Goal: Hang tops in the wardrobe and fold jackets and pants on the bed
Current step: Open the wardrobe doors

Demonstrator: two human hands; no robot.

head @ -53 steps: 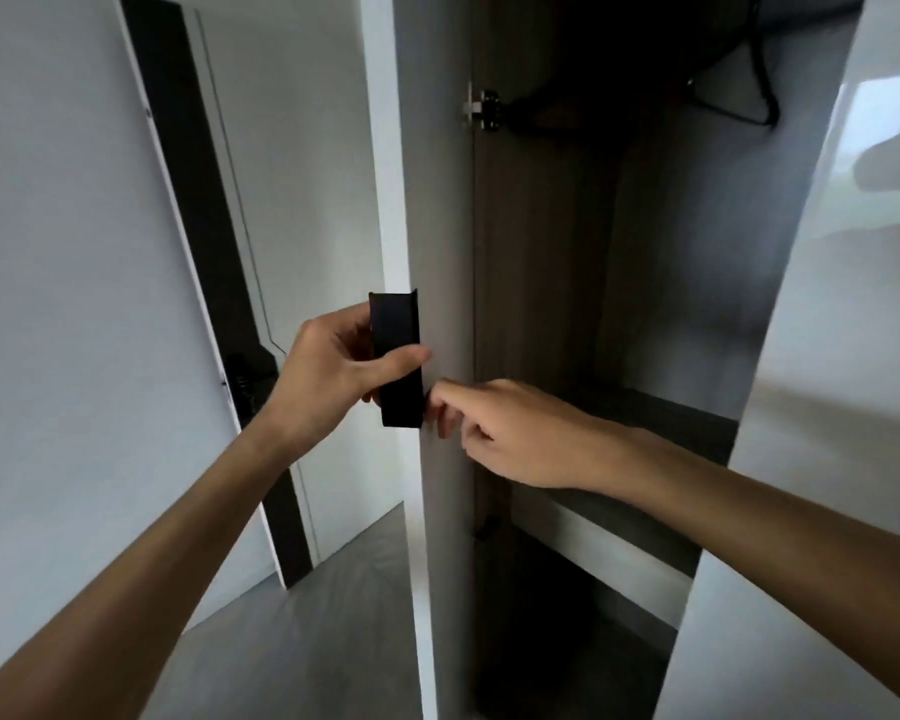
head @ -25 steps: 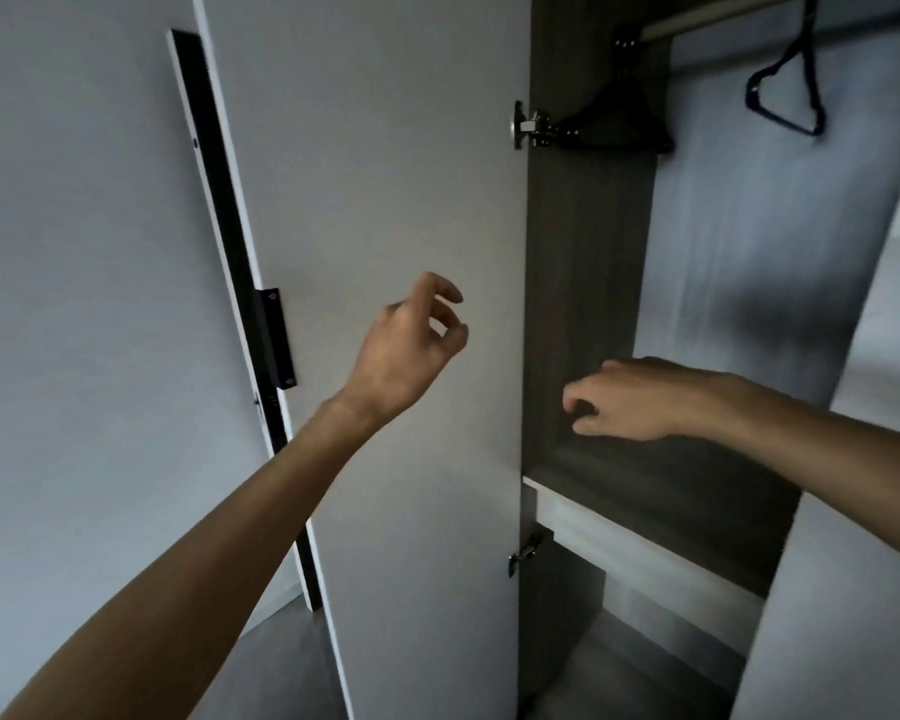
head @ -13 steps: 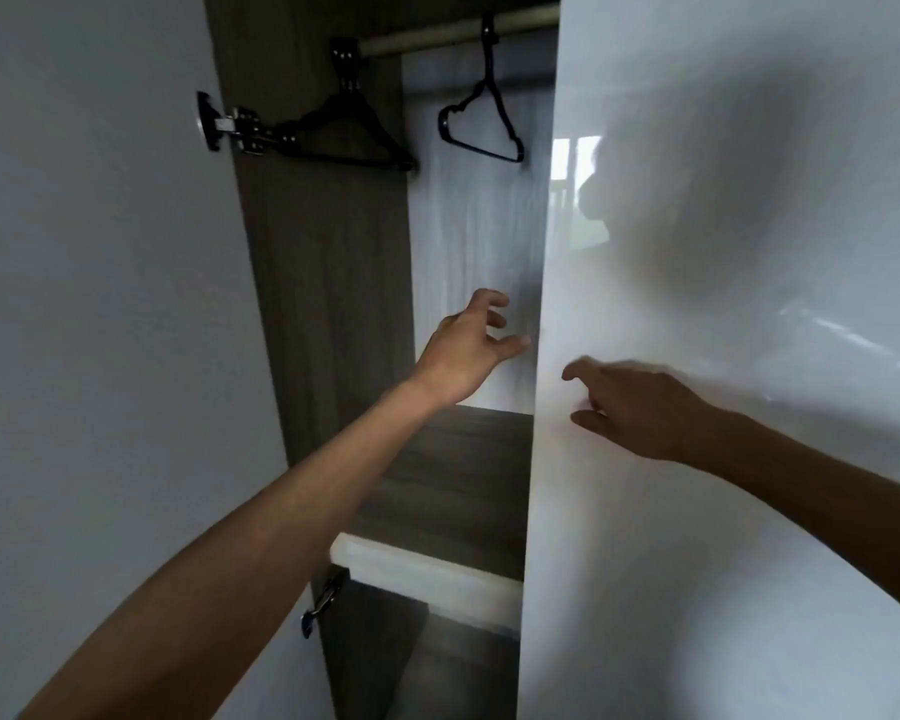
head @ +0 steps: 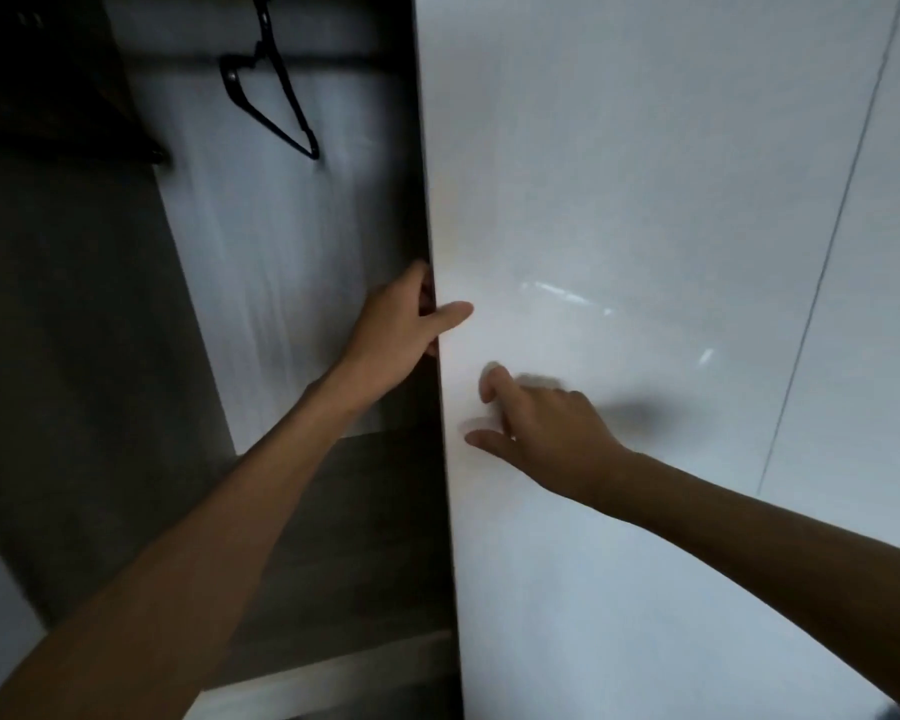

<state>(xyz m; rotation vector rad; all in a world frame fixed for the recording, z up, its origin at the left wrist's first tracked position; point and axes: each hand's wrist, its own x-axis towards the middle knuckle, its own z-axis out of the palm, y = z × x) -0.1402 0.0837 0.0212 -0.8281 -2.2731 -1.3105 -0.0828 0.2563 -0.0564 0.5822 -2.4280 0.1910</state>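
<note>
The wardrobe stands in front of me with its left side open. My left hand [head: 404,330] grips the inner edge of the glossy white right door [head: 645,252], fingers behind the edge and thumb on the front face. My right hand [head: 541,423] rests on the door's front, fingers spread, holding nothing. An empty black hanger [head: 271,90] hangs from the rail inside. No clothes are in view.
A dark wooden shelf [head: 344,537] crosses the wardrobe's inside below my left forearm. The dark side panel [head: 74,356] is at the left, with another dark hanger [head: 48,96] against it. A seam [head: 822,283] marks the neighbouring door at the right.
My left hand let go of the left door's black handle, swung right and took hold of the right door's edge. My right hand moved onto that door's face. My view turned right.
</note>
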